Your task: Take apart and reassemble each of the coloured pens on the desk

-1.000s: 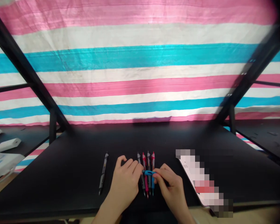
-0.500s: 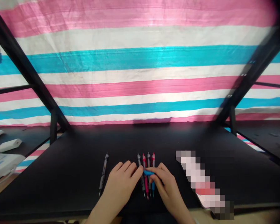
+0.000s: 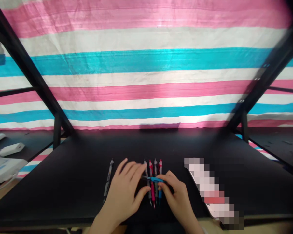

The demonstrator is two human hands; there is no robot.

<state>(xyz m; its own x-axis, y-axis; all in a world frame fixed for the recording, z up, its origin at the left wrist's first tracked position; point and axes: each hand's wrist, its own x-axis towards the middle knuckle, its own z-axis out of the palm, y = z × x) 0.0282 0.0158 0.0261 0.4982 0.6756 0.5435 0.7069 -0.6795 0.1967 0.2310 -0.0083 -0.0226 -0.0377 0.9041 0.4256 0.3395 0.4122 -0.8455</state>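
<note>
Blue pen held sideways above a row of four pens

At the far left of my view I see white devices point(image 3: 11, 149) on a side surface, beyond a slanted black post point(image 3: 26, 68). Next comes the black table point(image 3: 85, 195), where a lone grey pen point(image 3: 108, 178) lies a little aslant, its lower part just beside my left hand point(image 3: 123, 193). That hand is open, with the fingers spread and the thumb apart from them, around the dark end of the blue pen point(image 3: 157, 179); I cannot tell whether any finger touches it. I have the blue pen roughly level, running left to right over the middle of the row.

Under it, left to right, lie a dark grey pen point(image 3: 149, 194), a pink pen point(image 3: 153, 190), a second grey pen point(image 3: 156, 192) and a pen with a blue grip point(image 3: 160, 192), side by side with their tips toward the near edge. My right hand point(image 3: 177, 191) is closed on the blue pen, pinching its right part between thumb and fingers. The two hands are apart, with the pen between them.

Farther right, a long pale object point(image 3: 211, 183), mostly pixelated, lies aslant down to the near edge. A striped sheet point(image 3: 146, 61) hangs across the far side
</note>
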